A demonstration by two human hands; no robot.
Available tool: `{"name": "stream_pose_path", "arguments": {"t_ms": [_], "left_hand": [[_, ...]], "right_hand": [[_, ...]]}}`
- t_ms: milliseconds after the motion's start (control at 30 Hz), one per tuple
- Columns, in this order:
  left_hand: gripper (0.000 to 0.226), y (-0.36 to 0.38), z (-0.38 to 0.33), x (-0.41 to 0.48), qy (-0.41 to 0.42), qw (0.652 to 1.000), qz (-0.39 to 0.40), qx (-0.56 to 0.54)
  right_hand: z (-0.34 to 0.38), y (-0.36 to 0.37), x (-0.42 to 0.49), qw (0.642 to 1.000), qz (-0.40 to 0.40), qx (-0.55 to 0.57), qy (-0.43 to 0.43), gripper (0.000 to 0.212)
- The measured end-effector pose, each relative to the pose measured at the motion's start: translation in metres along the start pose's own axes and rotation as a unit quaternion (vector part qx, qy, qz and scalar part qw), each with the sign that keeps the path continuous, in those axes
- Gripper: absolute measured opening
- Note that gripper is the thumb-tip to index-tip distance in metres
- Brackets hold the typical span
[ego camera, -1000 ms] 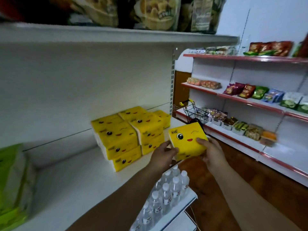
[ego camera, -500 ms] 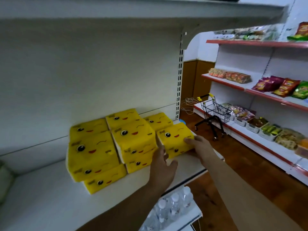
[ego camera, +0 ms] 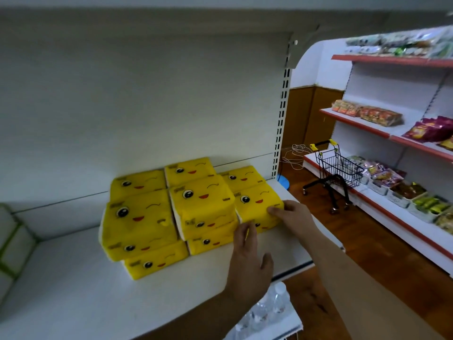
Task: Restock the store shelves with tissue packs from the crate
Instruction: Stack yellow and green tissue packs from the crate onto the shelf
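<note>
Obs.: pack (ego camera: 257, 201) sits at the right end of the yellow stack (ego camera: 201, 204), centre of frame, on the white shelf (ego camera: 73, 290). It lies on top of a lower pack (ego camera: 266, 227), printed face up. Its left side touches the neighbouring column.

Key relation: pack lies directly ahead of both hands, toward the back wall, just right of frame centre. Long axis runs roughly across the frame, in line with the shelf's front edge; the right end looks swung slightly forward, though blur makes this uncertain.

Left hand (ego camera: 248, 261): enters from the lower centre, fingers straight and together, fingertips (ego camera: 241, 230) against the front left of the two stacked packs. Flat contact, no grasp.

Right hand (ego camera: 294, 215): enters from the lower right, fingers curled over the pack's right front corner, thumb on the front face. Reads as a light pinch.

Nearer hand: right, already wrapped on the pack's free end. Left only steadies the front.

Judgement: placement nearly done. What remains looks like a short push away from the body to square the pack with the row, then letting go. The lower pack could slide if pushed unevenly.

Crate not in view. Bottles (ego camera: 267, 307) on the shelf below.
</note>
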State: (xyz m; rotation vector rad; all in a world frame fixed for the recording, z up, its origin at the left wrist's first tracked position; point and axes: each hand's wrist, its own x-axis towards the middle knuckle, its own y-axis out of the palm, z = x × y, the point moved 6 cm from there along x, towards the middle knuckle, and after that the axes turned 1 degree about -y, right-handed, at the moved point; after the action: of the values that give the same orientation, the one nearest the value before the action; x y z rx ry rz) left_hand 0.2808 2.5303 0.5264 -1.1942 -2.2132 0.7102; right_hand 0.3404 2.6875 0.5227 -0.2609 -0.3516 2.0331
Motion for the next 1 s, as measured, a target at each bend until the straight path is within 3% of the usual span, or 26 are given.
{"name": "stream_pose_path", "arguments": {"t_ms": [133,233,367,467,533,667,833,1000], "left_hand": [[0.071,0.002,0.003,-0.001,-0.01,1.0,0.013,-0.014],[0.068,-0.003,0.003,-0.006,-0.024,0.999,0.009,-0.034],[0.06,-0.027,0.002,-0.024,0.002,0.999,-0.025,-0.039],[0.056,-0.061,0.012,-0.049,0.008,0.997,-0.056,-0.061],[0.059,-0.091,0.024,-0.071,-0.001,0.994,-0.081,-0.078],[0.059,-0.171,0.066,-0.13,-0.027,0.982,-0.166,-0.082],[0.059,-0.286,0.136,-0.242,-0.104,0.957,-0.261,-0.066],[0.055,-0.397,0.212,-0.388,-0.215,0.9,-0.379,-0.023]], "right_hand": [[0.001,-0.002,-0.001,1.0,0.013,-0.028,0.003,0.019],[0.007,-0.015,-0.009,0.997,-0.062,-0.034,-0.009,0.037],[0.045,-0.014,-0.045,0.975,-0.172,-0.054,-0.133,0.021],[0.079,0.016,-0.083,0.964,-0.163,0.002,-0.209,0.005],[0.099,0.045,-0.113,0.961,-0.147,0.057,-0.227,0.009],[0.142,0.128,-0.188,0.954,-0.084,0.136,-0.253,0.014],[0.182,0.275,-0.288,0.952,0.073,0.184,-0.232,0.03],[0.21,0.438,-0.405,0.928,0.26,0.177,-0.199,0.013]]}}
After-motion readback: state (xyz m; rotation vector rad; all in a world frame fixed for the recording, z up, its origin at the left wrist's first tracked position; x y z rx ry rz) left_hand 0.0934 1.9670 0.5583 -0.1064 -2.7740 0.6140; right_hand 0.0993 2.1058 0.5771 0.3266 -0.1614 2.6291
